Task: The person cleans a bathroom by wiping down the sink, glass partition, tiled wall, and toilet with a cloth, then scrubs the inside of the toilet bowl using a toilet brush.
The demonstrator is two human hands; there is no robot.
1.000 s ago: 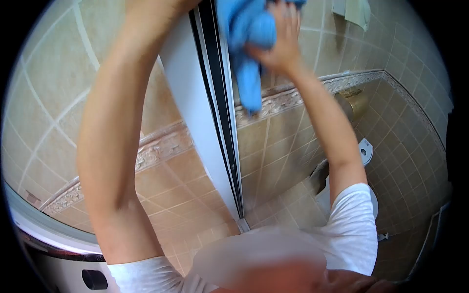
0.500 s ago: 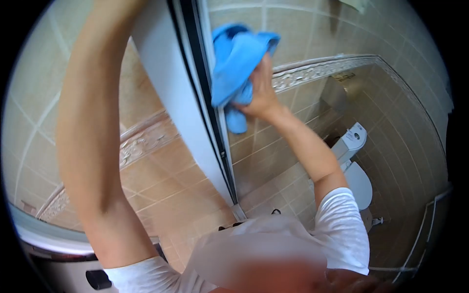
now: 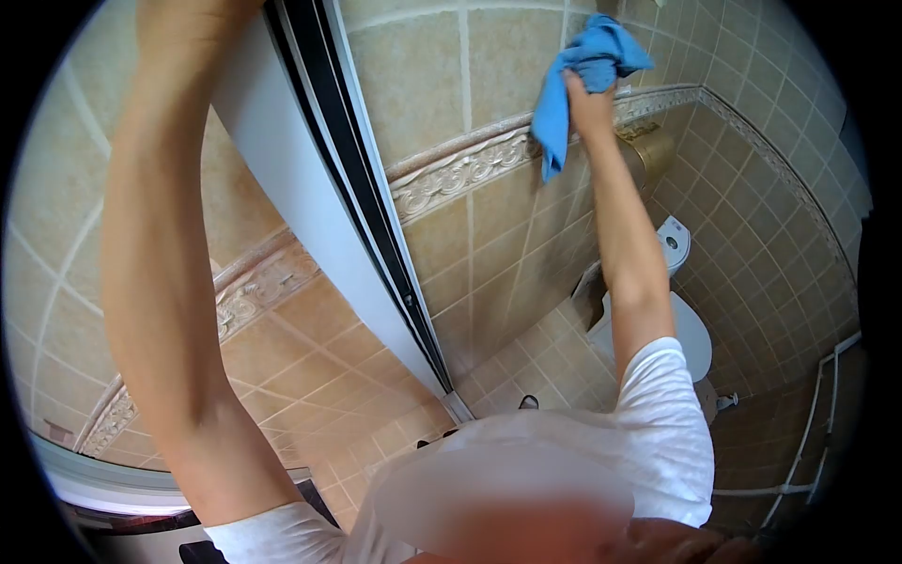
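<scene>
The right hand's (image 3: 590,105) grip is closed around a bunched blue cloth (image 3: 598,58) in the upper right of the frame, its loose end hanging down over the view of the carved tile border (image 3: 465,174); whether the cloth touches the tiled wall (image 3: 409,80) is unclear. Below lies the toilet (image 3: 691,334), right of centre. At upper left, beside the sliding-door frame (image 3: 362,179), the left hand (image 3: 199,11) is cut off, its grip unreadable.
</scene>
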